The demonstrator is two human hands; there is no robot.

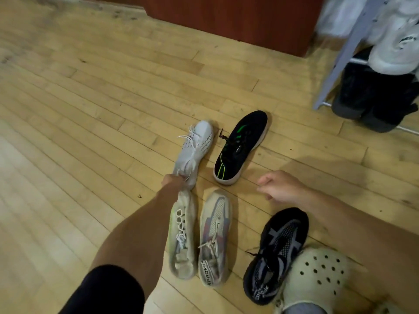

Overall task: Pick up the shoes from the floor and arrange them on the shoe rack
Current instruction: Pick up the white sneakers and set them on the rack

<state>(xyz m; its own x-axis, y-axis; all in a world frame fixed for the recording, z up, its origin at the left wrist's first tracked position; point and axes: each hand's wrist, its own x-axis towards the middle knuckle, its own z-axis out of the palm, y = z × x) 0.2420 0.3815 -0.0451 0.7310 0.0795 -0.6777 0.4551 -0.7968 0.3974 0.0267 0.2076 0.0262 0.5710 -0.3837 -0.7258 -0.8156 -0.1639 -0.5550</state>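
My left hand [171,179] is pinching the heel of the white sneaker [195,149], lying on the wooden floor [79,109] toward twelve o'clock. My right hand [280,188] is hovering loosely curled, holding nothing. The shoe rack [340,64] is standing at two o'clock. Gripped only by the heel, the sneaker may swing and slip.

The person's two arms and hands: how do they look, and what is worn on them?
Both forearms are bare. The left arm has a short black sleeve on the upper arm, at the bottom edge of the view. The right arm shows no sleeve in view. The left hand and right hand wear no gloves; no watch or rings are visible.
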